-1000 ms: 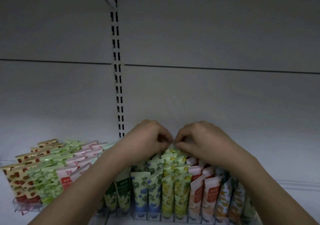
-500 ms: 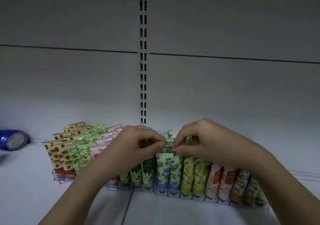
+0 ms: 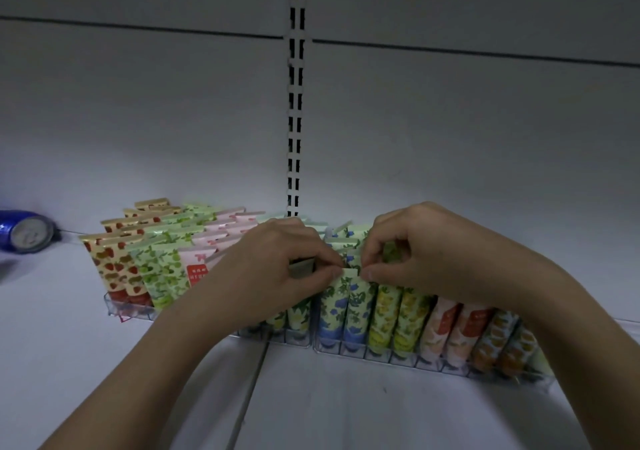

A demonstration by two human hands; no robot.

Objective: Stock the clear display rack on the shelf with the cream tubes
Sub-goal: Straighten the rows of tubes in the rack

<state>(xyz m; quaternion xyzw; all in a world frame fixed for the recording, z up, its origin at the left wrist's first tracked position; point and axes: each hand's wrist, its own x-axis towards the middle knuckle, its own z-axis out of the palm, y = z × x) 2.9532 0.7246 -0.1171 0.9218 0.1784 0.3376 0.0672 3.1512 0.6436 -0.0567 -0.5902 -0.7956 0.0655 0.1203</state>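
1. The left hand [image 3: 277,269] and right hand [image 3: 426,259] both pinch the flat top of a blue-flowered cream tube [image 3: 346,297], standing at the front of the clear plastic rack [image 3: 401,358].
2. A hard push could tip neighbouring tubes.
3. The blue can [image 3: 24,231] lies far left of the rack.

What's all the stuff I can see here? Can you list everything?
cream tubes: many, count unclear; strawberry, green leaf, pink, blue, yellow, orange prints; standing in rows in the rack
blue-flower tube: one, front row, top edge pinched by both hands
clear display rack: two sections side by side, on the shelf
shelf: white
slotted upright: one, white, back wall centre
can: one, blue, lying on its side, far left
left hand: fingers pinching tube top
right hand: fingers pinching tube top
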